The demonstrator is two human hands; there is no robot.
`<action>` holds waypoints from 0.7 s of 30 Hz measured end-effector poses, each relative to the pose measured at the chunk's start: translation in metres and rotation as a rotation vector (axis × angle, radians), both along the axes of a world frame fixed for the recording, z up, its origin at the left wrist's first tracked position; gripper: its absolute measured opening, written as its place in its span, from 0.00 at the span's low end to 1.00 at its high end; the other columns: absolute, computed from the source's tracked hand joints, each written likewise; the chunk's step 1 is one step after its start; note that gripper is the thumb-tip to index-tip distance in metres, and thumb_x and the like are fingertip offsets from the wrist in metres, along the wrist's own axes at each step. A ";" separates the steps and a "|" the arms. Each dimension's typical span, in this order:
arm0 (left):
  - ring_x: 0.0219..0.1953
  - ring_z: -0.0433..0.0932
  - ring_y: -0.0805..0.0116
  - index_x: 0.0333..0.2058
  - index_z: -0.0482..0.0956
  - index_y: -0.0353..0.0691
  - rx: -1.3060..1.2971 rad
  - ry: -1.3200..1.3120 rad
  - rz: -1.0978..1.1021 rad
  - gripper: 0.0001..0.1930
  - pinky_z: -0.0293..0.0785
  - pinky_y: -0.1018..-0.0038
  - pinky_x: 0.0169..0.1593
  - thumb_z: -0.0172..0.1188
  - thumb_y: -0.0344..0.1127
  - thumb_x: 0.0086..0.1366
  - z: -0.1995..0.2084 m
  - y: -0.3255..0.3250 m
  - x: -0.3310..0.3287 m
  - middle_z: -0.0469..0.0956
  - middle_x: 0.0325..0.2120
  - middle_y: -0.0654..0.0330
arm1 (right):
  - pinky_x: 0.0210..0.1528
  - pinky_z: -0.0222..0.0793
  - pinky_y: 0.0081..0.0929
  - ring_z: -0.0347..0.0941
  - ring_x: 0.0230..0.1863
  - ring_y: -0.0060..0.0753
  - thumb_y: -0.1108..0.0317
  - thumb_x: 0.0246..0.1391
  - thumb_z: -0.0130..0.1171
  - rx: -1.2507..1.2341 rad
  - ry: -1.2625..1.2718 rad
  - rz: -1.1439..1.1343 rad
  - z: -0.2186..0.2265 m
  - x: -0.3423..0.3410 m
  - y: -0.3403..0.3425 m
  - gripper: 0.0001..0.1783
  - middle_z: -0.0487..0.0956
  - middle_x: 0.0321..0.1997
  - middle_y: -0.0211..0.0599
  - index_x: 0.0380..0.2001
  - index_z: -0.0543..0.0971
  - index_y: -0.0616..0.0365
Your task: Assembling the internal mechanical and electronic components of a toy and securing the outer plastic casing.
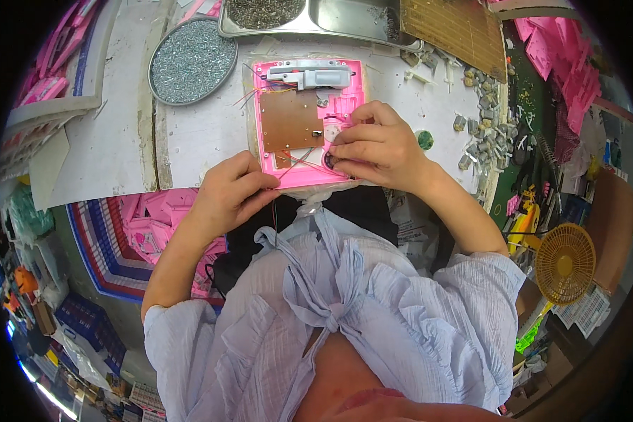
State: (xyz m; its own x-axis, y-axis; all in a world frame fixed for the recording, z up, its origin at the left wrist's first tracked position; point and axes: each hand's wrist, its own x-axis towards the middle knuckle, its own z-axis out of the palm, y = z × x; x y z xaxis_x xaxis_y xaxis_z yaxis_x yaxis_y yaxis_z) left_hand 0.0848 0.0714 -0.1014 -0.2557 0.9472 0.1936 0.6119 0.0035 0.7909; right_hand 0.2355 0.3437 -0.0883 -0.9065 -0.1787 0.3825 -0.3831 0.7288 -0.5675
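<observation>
Both hands on pink housing (309, 123): left hand (228, 193) steadies edge, right hand (376, 144) presses small round part.

Your right hand (376, 144) covers the lower right corner of the pink casing (308, 123), so you cannot tell what its fingertips press there. Your left hand (226, 193) hides the casing's near edge. The steel tray (344, 21) is cut off by the top edge, and the small grey parts (489, 123) blur together.

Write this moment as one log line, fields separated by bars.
left hand: steadies pink case edge | right hand: fingertips on small round part in case | screw dish: behind, untouched
</observation>
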 end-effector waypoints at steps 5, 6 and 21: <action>0.28 0.75 0.59 0.35 0.82 0.41 -0.033 0.046 -0.045 0.12 0.71 0.66 0.30 0.74 0.30 0.52 0.006 0.006 -0.004 0.72 0.25 0.59 | 0.49 0.71 0.37 0.73 0.46 0.41 0.65 0.43 0.75 0.096 0.066 -0.016 0.003 0.006 -0.001 0.14 0.83 0.41 0.29 0.36 0.86 0.53; 0.27 0.75 0.59 0.35 0.82 0.41 -0.039 0.060 -0.057 0.12 0.71 0.65 0.30 0.74 0.30 0.52 0.009 0.005 -0.005 0.72 0.25 0.59 | 0.50 0.71 0.37 0.73 0.46 0.42 0.64 0.44 0.74 0.110 0.044 -0.030 0.009 0.007 -0.002 0.15 0.83 0.42 0.29 0.37 0.86 0.53; 0.32 0.77 0.53 0.37 0.80 0.36 -0.122 0.139 -0.236 0.08 0.73 0.64 0.36 0.66 0.32 0.60 0.087 0.118 -0.062 0.75 0.29 0.55 | 0.34 0.72 0.30 0.74 0.29 0.37 0.77 0.50 0.62 -0.018 -0.263 -0.655 0.032 0.014 0.088 0.18 0.78 0.36 0.39 0.47 0.79 0.58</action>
State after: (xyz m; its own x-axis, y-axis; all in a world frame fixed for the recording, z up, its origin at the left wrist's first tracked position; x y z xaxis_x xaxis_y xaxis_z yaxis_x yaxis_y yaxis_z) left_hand 0.0231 0.1892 -0.0141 -0.0048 0.9957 0.0927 0.7096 -0.0619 0.7019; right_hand 0.2494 0.4317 -0.0564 -0.8883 0.4392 0.1342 0.2822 0.7525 -0.5951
